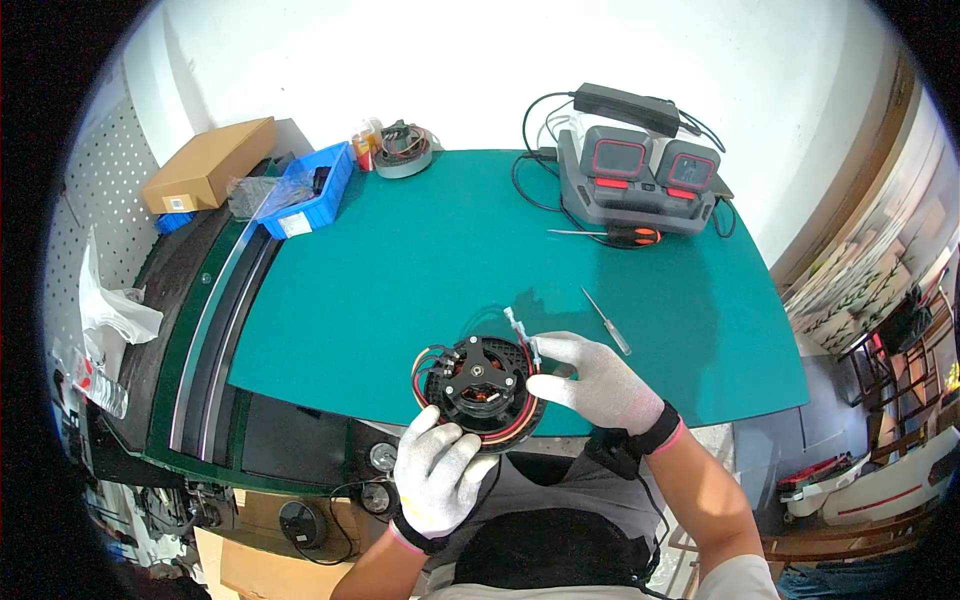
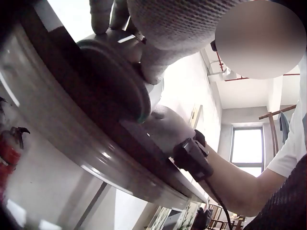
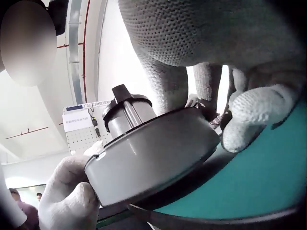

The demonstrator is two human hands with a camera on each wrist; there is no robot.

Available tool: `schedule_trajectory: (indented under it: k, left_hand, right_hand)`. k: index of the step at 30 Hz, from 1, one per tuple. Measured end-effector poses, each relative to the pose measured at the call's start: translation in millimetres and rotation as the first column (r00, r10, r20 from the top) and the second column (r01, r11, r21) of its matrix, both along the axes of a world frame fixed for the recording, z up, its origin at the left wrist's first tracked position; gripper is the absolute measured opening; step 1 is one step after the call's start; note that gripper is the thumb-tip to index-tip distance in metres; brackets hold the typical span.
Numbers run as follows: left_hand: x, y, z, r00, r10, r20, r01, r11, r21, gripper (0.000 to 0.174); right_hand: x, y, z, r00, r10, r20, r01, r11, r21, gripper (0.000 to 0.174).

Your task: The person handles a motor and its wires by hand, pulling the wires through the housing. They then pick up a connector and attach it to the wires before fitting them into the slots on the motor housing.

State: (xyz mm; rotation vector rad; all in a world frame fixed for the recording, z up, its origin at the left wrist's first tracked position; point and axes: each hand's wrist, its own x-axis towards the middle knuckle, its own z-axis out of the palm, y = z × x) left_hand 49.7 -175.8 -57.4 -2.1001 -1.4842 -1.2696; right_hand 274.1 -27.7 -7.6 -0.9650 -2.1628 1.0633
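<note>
A round motor unit (image 1: 476, 374), black on top with a three-armed bracket and coloured wires round its edge, is held near the table's front edge. In the right wrist view its smooth grey housing (image 3: 153, 155) shows from the side, tilted. My gloved left hand (image 1: 440, 475) grips the near left rim, thumb and fingers on either side. At the right edge my gloved right hand (image 1: 600, 385) pinches the wires by their pale connectors (image 1: 516, 325) between thumb and fingers. The left wrist view shows the housing (image 2: 117, 79) dark, close to the table edge.
A slim screwdriver (image 1: 608, 322) lies right of the motor unit. Farther back are an orange-handled screwdriver (image 1: 630, 236) and a double charger (image 1: 640, 180). A second motor unit (image 1: 403, 155) stands at the back, beside a blue bin (image 1: 318, 210). A rail (image 1: 220, 335) runs along the left.
</note>
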Motion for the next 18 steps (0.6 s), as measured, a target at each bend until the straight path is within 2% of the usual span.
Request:
schedule_trajectory:
  k: [3,6,8,9,10,13,14,18]
  left_hand:
    - [-1,0,4,1.000,-0.023,0.006,0.023,1.000,-0.015,0.033]
    - [-22,9,-6,0.992,-0.117,0.046,0.119,0.991,-0.060,0.039]
    - [-33,14,3,0.989,-0.146,-0.015,0.144,0.986,-0.089,0.043]
    - [-34,15,12,0.989,-0.131,-0.067,0.124,0.988,-0.093,0.041]
    - [-34,14,20,0.986,-0.116,-0.120,0.105,0.990,-0.096,0.040]
    - [-16,1,25,0.997,-0.054,-0.059,0.044,0.988,-0.149,0.037]
    - [-6,3,22,0.996,-0.062,-0.062,0.057,0.995,-0.079,0.039]
    - [18,-4,27,0.992,0.076,-0.104,-0.087,0.991,-0.103,0.039]
  right_hand:
    - [-1,-4,-3,0.997,0.040,-0.068,-0.037,0.998,0.046,0.046]
    - [-2,-26,2,0.992,-0.061,-0.112,0.057,0.997,-0.043,0.046]
    - [-9,-47,5,0.963,-0.262,-0.063,0.257,0.963,-0.082,0.044]
    - [-12,-53,-4,0.947,-0.312,-0.079,0.318,0.944,0.085,0.040]
    - [-16,-61,-11,0.918,-0.354,-0.180,0.376,0.920,0.113,0.037]
    - [-22,-68,-20,0.889,-0.407,-0.212,0.438,0.890,0.128,0.037]
    - [-23,-68,-21,0.881,-0.420,-0.219,0.453,0.882,0.129,0.037]
    - [-22,-69,-17,0.887,-0.423,-0.186,0.449,0.883,0.137,0.037]
